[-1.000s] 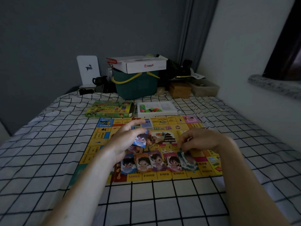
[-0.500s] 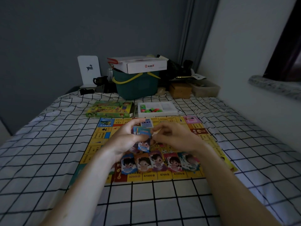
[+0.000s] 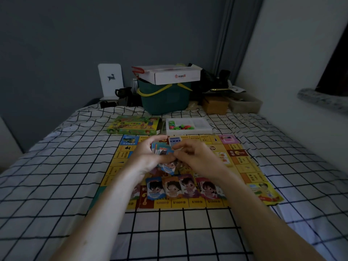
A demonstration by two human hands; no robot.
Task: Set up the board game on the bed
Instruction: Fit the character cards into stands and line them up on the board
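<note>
A yellow game board (image 3: 250, 172) lies flat on the checked bedsheet. Over its middle my left hand (image 3: 148, 157) grips a stack of character cards (image 3: 162, 148). My right hand (image 3: 195, 157) meets it from the right and pinches the front card of that stack. Several character cards (image 3: 180, 187) lie in a row along the board's near edge. One more card (image 3: 168, 167) shows just under my hands.
Beyond the board sit the green game box (image 3: 134, 125) and a white tray (image 3: 199, 124) with small coloured pieces. At the head of the bed stand a green basket (image 3: 165, 98) with a white carton on it, a brown box (image 3: 215, 105) and a clear tub (image 3: 244, 104).
My right hand has come up from the card row at the board's near right to the stack in my left hand. Both hands have risen slightly toward the board's far side.
</note>
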